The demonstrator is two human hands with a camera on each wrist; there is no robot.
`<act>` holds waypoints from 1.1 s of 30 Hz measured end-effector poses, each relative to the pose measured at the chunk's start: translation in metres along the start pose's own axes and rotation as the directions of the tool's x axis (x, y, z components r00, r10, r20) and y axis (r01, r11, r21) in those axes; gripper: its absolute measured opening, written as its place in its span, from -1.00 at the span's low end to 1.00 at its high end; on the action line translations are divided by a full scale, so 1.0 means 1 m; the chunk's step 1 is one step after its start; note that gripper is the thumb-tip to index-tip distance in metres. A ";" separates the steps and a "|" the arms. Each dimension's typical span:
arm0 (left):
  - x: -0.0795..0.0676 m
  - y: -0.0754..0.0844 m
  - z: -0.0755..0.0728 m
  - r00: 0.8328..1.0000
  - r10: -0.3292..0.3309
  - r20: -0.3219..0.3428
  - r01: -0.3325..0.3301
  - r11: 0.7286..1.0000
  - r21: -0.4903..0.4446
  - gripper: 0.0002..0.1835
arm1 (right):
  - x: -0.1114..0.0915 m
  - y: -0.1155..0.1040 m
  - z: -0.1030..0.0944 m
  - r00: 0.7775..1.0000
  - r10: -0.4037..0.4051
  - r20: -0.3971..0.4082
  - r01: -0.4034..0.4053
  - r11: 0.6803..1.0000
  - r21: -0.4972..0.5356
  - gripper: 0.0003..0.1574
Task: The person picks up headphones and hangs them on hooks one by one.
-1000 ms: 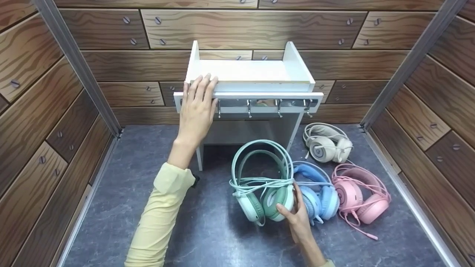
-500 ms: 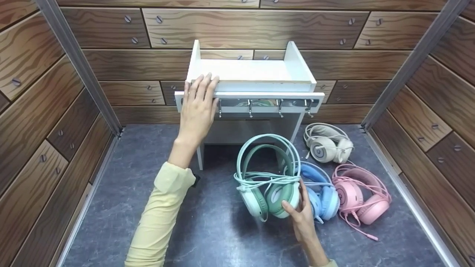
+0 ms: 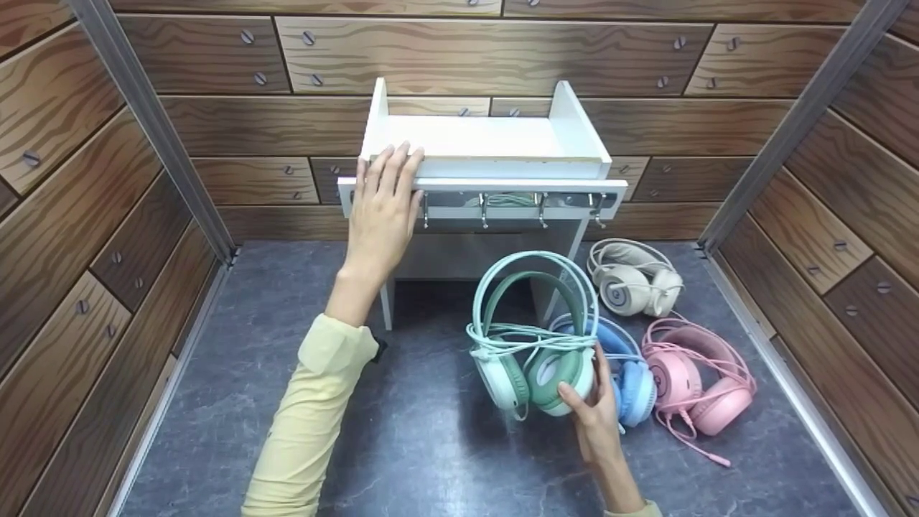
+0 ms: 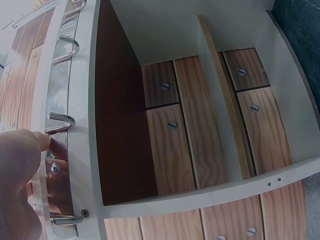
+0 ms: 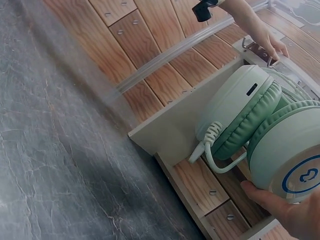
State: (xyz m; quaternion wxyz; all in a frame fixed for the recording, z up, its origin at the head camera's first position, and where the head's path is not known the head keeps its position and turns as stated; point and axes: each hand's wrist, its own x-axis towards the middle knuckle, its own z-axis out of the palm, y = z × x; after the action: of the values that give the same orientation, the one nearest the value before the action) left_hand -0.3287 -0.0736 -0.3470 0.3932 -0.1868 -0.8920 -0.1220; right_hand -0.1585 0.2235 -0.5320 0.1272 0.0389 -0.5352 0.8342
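My left hand [image 3: 382,219] rests with fairly straight fingers on the left front edge of a white shelf rack [image 3: 474,136]. In the left wrist view, part of that hand [image 4: 17,175] lies beside a metal hook [image 4: 61,123] on the rack's front bar. Mint-green headphones [image 3: 500,380], upright with their cable wound around the headband, hang in front of the rack. My right hand [image 3: 599,424] grips their right ear cup, thumb in front and fingers behind. Up close, the right wrist view shows a round cup [image 5: 267,160] and the hand's thumb [image 5: 267,197].
Blue headphones [image 3: 637,391] lie partly hidden behind the green pair. Pink headphones [image 3: 675,377] lie to their right, and cream headphones [image 3: 624,289] farther back. Several hooks line the rack's front bar [image 3: 510,184]. Wood-patterned walls [image 3: 495,57] surround the dark grey floor [image 3: 287,287].
My right hand has carried the green headphones slightly right and up, farther toward the rack, covering more of the blue pair. My left hand has stayed on the rack.
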 end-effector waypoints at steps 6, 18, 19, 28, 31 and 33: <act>-0.001 0.000 0.000 1.000 0.001 0.008 -0.001 1.000 -0.002 -0.45 | 0.000 -0.004 -0.002 1.000 0.015 -0.010 -0.015 1.000 0.008 0.05; -0.001 -0.001 0.001 1.000 0.006 0.001 -0.006 1.000 -0.013 -0.46 | 0.002 -0.019 -0.005 0.999 -0.047 -0.012 0.047 0.997 0.055 0.07; -0.001 -0.001 0.001 1.000 0.007 -0.001 -0.007 1.000 -0.013 -0.46 | 0.003 -0.020 -0.005 0.999 -0.052 -0.012 0.053 0.997 0.064 0.08; -0.001 -0.001 0.000 1.000 0.013 -0.010 -0.013 1.000 -0.027 -0.46 | 0.004 -0.026 -0.008 0.995 -0.085 -0.051 0.088 0.994 0.059 0.06; -0.001 -0.001 0.000 1.000 0.015 -0.014 -0.015 0.999 -0.035 -0.46 | 0.004 -0.028 -0.008 0.994 -0.093 -0.056 0.097 0.993 0.065 0.05; 0.000 -0.001 0.000 1.000 0.015 -0.016 -0.015 0.999 -0.038 -0.46 | 0.004 -0.029 -0.008 0.993 -0.106 -0.054 0.110 0.991 0.077 0.04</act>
State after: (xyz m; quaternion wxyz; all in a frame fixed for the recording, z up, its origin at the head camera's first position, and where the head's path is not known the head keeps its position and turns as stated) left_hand -0.3290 -0.0740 -0.3476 0.3974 -0.1999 -0.8850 -0.1372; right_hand -0.1541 0.2434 -0.5088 0.1839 0.0520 -0.4951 0.8476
